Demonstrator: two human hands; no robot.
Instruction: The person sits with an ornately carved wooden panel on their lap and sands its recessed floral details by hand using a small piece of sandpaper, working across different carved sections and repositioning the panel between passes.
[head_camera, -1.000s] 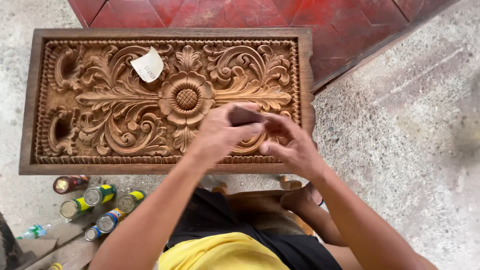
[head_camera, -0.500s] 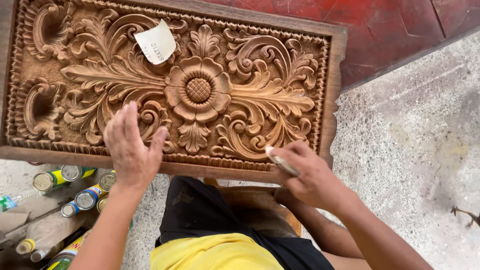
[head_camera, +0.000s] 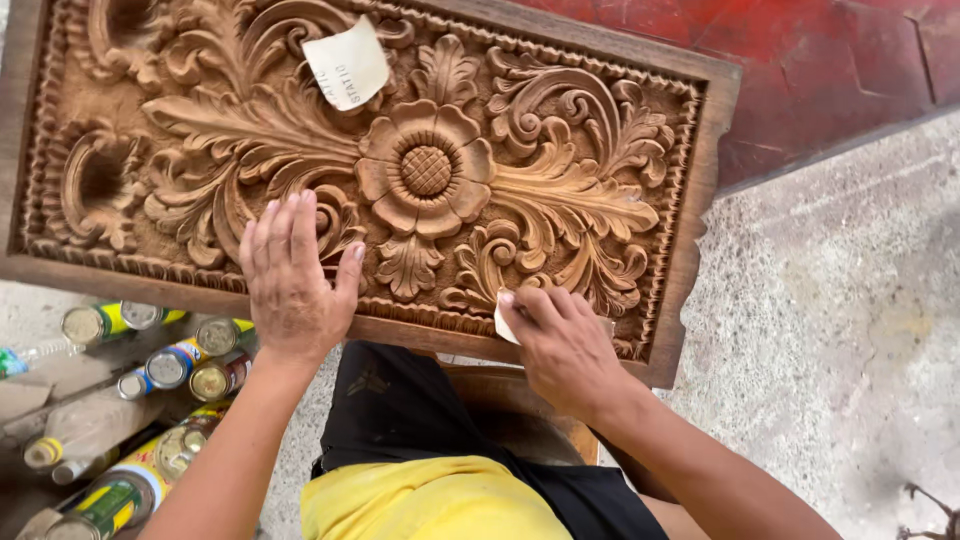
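A carved wooden panel (head_camera: 560, 190) with a central flower and leafy scrolls lies in front of me, resting partly over my lap. My left hand (head_camera: 292, 280) lies flat, fingers together, on the carving near the panel's lower left. My right hand (head_camera: 562, 345) presses a small folded piece of sandpaper (head_camera: 503, 322) against the carved border at the panel's lower right. A second piece of sandpaper (head_camera: 347, 63), pale side up, rests on the carving near the top.
Several small cans and bottles (head_camera: 160, 365) lie on the ground at the lower left. A red painted floor (head_camera: 840, 70) runs behind the panel, with rough concrete (head_camera: 830, 330) at the right. I sit on a wooden stool (head_camera: 530, 420).
The view has closed in on the panel. My left hand has slid right along the lower carving and settled flat. My right hand has lowered the sandpaper onto the bottom border.
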